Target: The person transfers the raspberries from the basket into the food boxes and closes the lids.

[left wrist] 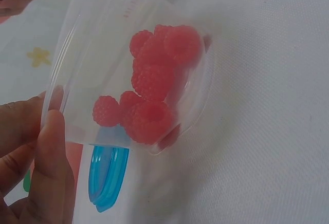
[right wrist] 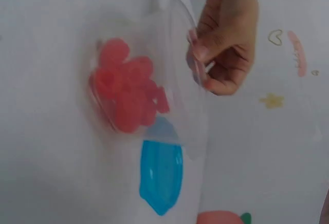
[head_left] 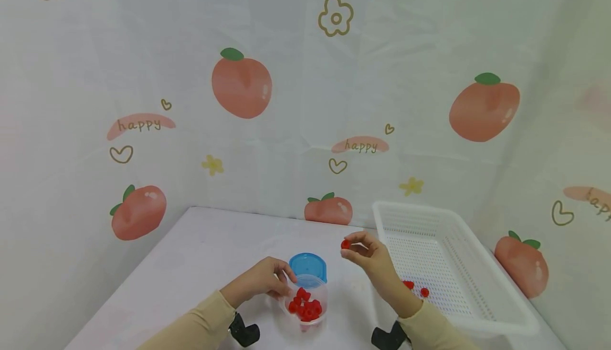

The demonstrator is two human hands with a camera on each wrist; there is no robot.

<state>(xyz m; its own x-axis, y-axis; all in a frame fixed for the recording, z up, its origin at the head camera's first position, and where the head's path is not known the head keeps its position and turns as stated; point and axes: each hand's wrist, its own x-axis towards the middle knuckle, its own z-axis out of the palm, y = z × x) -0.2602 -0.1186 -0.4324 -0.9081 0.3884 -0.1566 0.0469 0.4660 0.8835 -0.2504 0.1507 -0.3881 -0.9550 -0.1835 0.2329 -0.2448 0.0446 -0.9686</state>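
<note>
Now, well in from the back edge of the table (head_left: 215, 244), your left hand (head_left: 267, 278) pinches the rim of a clear plastic tub (left wrist: 97, 59), likely light and slick. Between it and the right edge, your right hand (head_left: 374, 262) pinches a small round red raspberry (head_left: 346, 244), probably soft; squeeze its sides gently. That hand partly hides it.

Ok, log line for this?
left grip: holds clear round plastic cup; right grip: pinches round red raspberry; cup: raspberries inside; blue round plastic lid: behind cup
</note>
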